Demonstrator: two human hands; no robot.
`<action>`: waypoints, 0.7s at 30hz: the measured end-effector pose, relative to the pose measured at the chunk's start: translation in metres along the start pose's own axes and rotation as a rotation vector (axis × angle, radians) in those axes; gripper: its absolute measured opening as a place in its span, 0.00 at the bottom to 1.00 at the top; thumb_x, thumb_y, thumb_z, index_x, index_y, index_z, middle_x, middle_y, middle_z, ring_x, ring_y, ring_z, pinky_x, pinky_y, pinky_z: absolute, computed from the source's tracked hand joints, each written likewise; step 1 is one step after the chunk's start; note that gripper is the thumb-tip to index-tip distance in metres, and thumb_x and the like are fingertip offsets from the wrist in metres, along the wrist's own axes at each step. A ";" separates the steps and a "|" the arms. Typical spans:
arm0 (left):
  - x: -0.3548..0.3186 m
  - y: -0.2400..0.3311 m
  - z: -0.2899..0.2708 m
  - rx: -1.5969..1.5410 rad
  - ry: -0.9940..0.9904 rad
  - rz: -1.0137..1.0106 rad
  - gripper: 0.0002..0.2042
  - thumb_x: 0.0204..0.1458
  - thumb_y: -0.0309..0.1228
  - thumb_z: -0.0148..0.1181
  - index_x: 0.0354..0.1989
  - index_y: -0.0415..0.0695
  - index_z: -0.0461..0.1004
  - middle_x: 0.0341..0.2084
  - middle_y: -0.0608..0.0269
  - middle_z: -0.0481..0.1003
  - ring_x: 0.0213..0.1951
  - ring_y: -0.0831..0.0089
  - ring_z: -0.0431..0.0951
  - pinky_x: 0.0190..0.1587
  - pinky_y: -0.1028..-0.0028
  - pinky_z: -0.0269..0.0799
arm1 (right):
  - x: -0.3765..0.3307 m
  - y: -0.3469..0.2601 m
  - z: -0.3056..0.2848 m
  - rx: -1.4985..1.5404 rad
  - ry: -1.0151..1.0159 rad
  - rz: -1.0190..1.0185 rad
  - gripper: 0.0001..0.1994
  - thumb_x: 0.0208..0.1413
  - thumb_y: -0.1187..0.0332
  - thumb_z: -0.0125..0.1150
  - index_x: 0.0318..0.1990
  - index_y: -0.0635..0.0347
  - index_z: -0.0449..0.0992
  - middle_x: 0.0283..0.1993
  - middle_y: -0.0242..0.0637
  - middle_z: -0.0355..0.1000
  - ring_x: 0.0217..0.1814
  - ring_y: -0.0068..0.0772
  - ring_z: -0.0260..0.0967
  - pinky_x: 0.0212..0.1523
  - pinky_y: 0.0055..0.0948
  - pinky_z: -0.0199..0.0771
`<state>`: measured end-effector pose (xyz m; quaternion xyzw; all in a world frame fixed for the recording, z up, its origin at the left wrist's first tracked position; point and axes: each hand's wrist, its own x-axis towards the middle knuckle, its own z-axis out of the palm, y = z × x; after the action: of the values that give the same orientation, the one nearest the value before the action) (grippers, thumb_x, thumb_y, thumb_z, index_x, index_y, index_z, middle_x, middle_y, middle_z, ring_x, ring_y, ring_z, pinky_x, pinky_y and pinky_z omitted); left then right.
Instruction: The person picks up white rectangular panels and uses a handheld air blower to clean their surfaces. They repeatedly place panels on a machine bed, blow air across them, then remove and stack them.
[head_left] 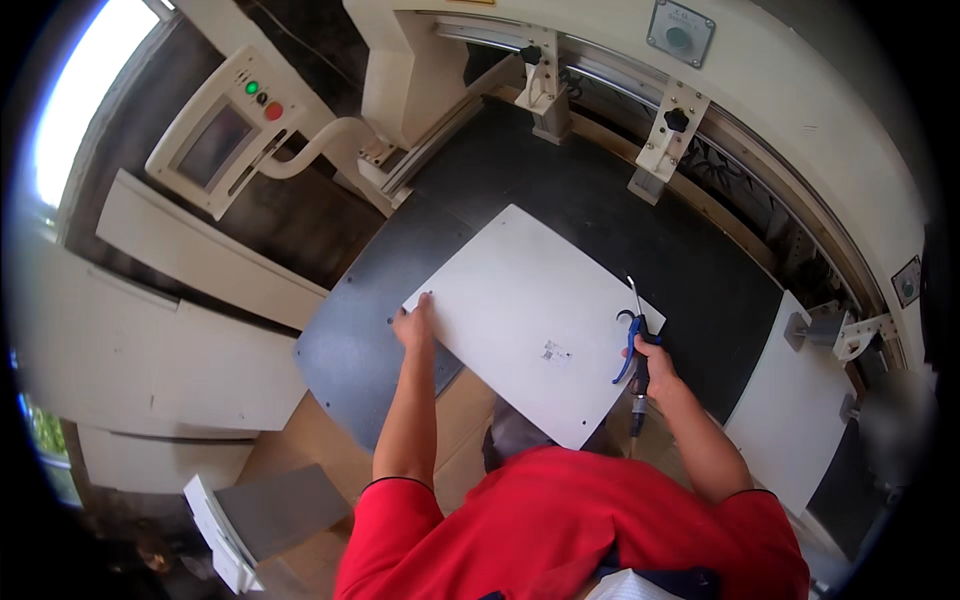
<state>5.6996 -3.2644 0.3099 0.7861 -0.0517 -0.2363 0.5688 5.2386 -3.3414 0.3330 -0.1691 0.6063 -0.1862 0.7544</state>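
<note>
A white rectangular panel [510, 290] lies tilted across the dark machine bed, its near corner reaching toward my body. It has small holes near its corners and a small printed label [556, 351]. At the panel's left corner, my left hand [412, 322] grips the edge with the thumb on top. My right hand [655, 368] is wrapped round a blue and black air blow gun [638, 345], held over the panel's right edge. The gun's thin metal nozzle points away from me, and a hose fitting hangs below the hand. Whether the right hand also touches the panel, I cannot tell.
Behind the black bed [600, 215] runs a rail with clamp brackets [668, 140]. A control box [225, 130] with a screen and buttons stands at the far left. White panels lean at left [140, 340]; another white panel [795, 410] stands at right. Grey boards [285, 512] sit low at the left.
</note>
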 end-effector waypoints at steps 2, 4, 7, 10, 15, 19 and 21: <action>0.018 0.019 0.053 0.214 -0.131 0.152 0.23 0.43 0.38 0.69 0.39 0.29 0.74 0.35 0.45 0.78 0.37 0.56 0.79 0.41 0.66 0.72 | -0.020 0.002 0.027 0.204 0.096 -0.027 0.10 0.58 0.52 0.56 0.36 0.45 0.73 0.29 0.26 0.71 0.27 0.30 0.68 0.26 0.39 0.66; -0.008 0.038 0.096 0.508 -0.375 0.259 0.24 0.42 0.38 0.68 0.40 0.29 0.73 0.37 0.39 0.77 0.41 0.48 0.78 0.45 0.62 0.72 | -0.012 0.028 0.025 0.413 0.141 -0.030 0.10 0.58 0.54 0.57 0.38 0.46 0.73 0.34 0.30 0.72 0.31 0.34 0.69 0.35 0.45 0.74; -0.015 0.029 0.129 0.675 -0.586 0.323 0.25 0.42 0.40 0.67 0.42 0.31 0.73 0.38 0.38 0.77 0.44 0.45 0.77 0.46 0.61 0.72 | -0.008 0.045 0.043 0.433 0.176 -0.074 0.13 0.59 0.53 0.55 0.38 0.52 0.73 0.36 0.35 0.72 0.37 0.41 0.72 0.44 0.49 0.74; 0.008 0.038 0.140 0.763 -0.759 0.367 0.26 0.42 0.41 0.67 0.45 0.34 0.73 0.39 0.40 0.77 0.45 0.46 0.77 0.47 0.59 0.72 | -0.014 0.065 0.065 0.359 0.069 0.045 0.17 0.60 0.52 0.54 0.40 0.59 0.72 0.40 0.42 0.73 0.44 0.47 0.74 0.49 0.47 0.74; 0.094 0.090 0.175 1.043 -0.959 0.576 0.32 0.40 0.45 0.68 0.53 0.39 0.70 0.48 0.43 0.74 0.52 0.47 0.73 0.53 0.59 0.70 | -0.054 0.057 0.130 0.137 -0.308 0.178 0.21 0.62 0.52 0.52 0.42 0.65 0.74 0.43 0.49 0.76 0.42 0.43 0.77 0.44 0.38 0.78; 0.070 0.105 0.161 1.427 -1.035 1.284 0.48 0.36 0.56 0.69 0.66 0.48 0.56 0.67 0.50 0.48 0.66 0.41 0.48 0.62 0.48 0.54 | -0.045 0.025 0.118 0.124 0.227 -0.277 0.14 0.61 0.60 0.55 0.30 0.60 0.71 0.20 0.33 0.69 0.17 0.29 0.68 0.20 0.32 0.72; 0.022 0.106 0.119 1.765 -1.373 1.291 0.58 0.32 0.65 0.65 0.72 0.54 0.43 0.71 0.50 0.29 0.69 0.37 0.34 0.61 0.31 0.44 | -0.044 0.008 0.090 0.141 0.413 -0.293 0.13 0.60 0.62 0.57 0.28 0.60 0.70 0.19 0.32 0.67 0.15 0.27 0.66 0.18 0.29 0.70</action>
<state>5.6881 -3.4126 0.3713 0.4452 -0.8380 -0.1599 -0.2720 5.3188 -3.3102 0.3857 -0.1606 0.7022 -0.3656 0.5895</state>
